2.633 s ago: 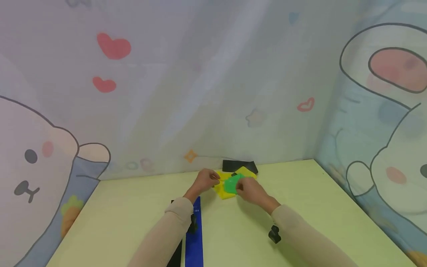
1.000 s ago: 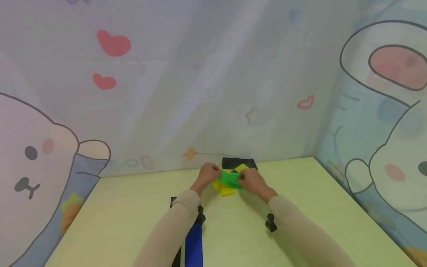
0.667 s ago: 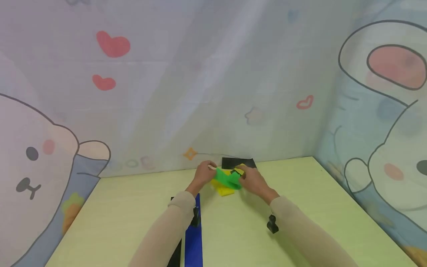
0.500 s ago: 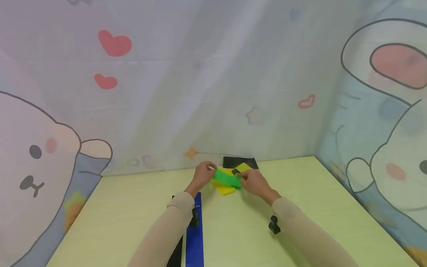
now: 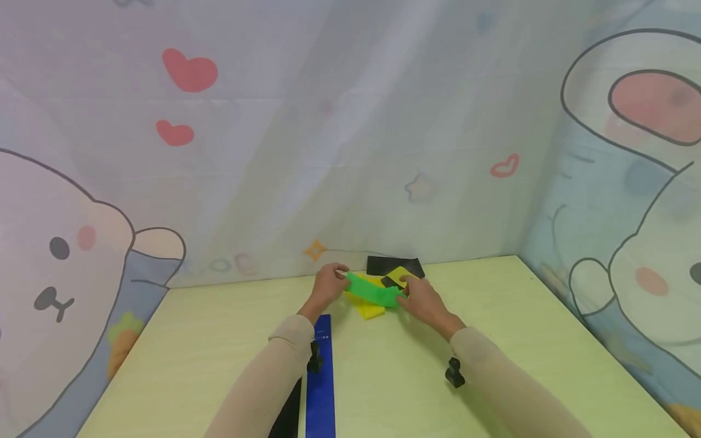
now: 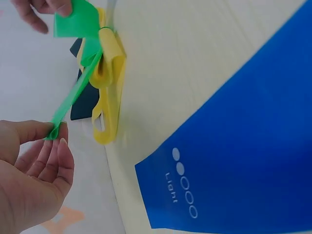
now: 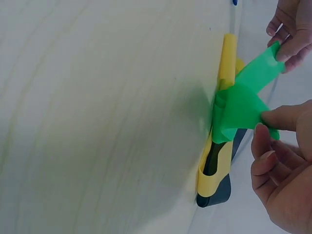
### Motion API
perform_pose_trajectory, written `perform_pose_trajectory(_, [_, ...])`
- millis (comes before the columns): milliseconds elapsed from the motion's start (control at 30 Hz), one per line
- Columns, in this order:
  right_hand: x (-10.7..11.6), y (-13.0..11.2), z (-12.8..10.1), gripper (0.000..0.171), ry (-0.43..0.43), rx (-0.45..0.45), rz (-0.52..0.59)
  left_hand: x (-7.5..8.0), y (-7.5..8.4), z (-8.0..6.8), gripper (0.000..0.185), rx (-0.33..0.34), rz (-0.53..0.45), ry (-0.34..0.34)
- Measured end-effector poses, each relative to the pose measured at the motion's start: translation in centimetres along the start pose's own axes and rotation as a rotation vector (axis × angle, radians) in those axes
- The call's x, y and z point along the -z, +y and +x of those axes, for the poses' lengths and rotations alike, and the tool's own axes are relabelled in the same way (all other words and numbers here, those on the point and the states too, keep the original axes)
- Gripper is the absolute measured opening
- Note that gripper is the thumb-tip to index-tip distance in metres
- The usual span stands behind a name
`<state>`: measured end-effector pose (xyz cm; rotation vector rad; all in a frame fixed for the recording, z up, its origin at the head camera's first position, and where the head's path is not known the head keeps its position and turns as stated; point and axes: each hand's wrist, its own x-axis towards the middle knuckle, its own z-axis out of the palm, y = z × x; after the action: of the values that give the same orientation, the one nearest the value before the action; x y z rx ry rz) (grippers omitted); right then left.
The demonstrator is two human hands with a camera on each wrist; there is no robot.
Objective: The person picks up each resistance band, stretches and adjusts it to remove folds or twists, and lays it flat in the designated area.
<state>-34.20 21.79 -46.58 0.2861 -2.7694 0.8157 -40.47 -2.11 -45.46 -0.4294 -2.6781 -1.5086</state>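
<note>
The pale counter carries a blue band near me and, at its far edge, a yellow band lying on a black one. Above that pile I hold the green band taut — my left hand pinching one end, my right hand the other, hands apart so it stretches flat.

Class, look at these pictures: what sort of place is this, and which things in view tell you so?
Probably a small tabletop booth set up for recording handwork, not a lived-in room. A pale table stands walled in by a cartoon curtain, and both hands stretch a green band over other bands.
</note>
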Motion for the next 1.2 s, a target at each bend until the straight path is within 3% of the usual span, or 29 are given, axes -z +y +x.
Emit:
perform_pose_trajectory(100, [0.2,0.2,-0.3,0.027,-0.007,0.042,-0.021,0.2,0.0,0.1,0.038,0.019,-0.017,0.026])
perform_pose_trajectory(300, [0.7,0.1,-1.3,0.007,-0.026,0.091,-0.023,0.7,0.1,0.2,0.028,0.05,-0.058,0.064])
perform_pose_trajectory(500, [1.2,-0.6,-2.7,0.01,-0.067,0.125,-0.004,1.2,0.0,-0.1,0.026,0.071,-0.085,0.075])
perform_pose_trajectory(933, [2.2,-2.3,-6.3,0.01,-0.082,0.25,0.08,2.8,-0.5,-0.4,0.027,0.036,-0.148,0.086])
perform_pose_trajectory(1200, [3.1,-2.3,-8.7,0.009,-0.087,0.274,0.132,4.0,0.1,-1.0,0.029,0.016,-0.214,0.051])
